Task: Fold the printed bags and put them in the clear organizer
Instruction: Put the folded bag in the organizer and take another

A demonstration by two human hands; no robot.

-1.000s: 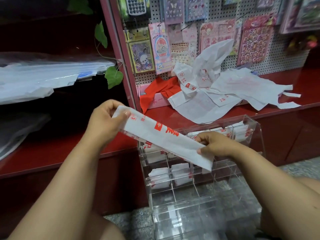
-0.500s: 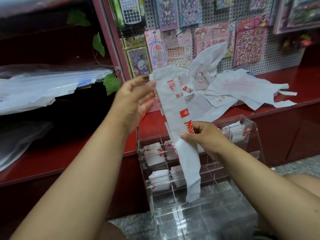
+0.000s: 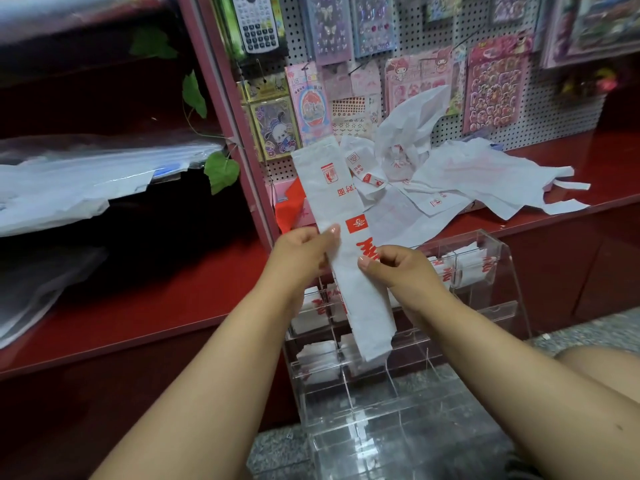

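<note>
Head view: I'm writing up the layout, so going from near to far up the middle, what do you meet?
clear organizer → folded bag strip held in both hands → loose bag pile on the red shelf → pegboard of sticker packs

Wall: a white perforated pegboard panel (image 3: 554,109) behind the right side, hung with pink and purple sticker sheets (image 3: 491,88) and a packaged grey calculator (image 3: 256,22).
Frame: a pink upright post (image 3: 221,109) runs slantwise between the pegboard and the dark shelving on the left.
Furniture: a glossy dark-red counter (image 3: 606,161) below the pegboard; on the left a dark-red shelf (image 3: 138,306) with another above it, stacked with clear plastic sleeves (image 3: 86,174).
Plant: a green leafy vine (image 3: 221,171) hangs down beside the post.
Floor: grey speckled stone floor (image 3: 588,327) at lower right.
Light: dim, even indoor light; the left shelving lies in shadow.
</note>
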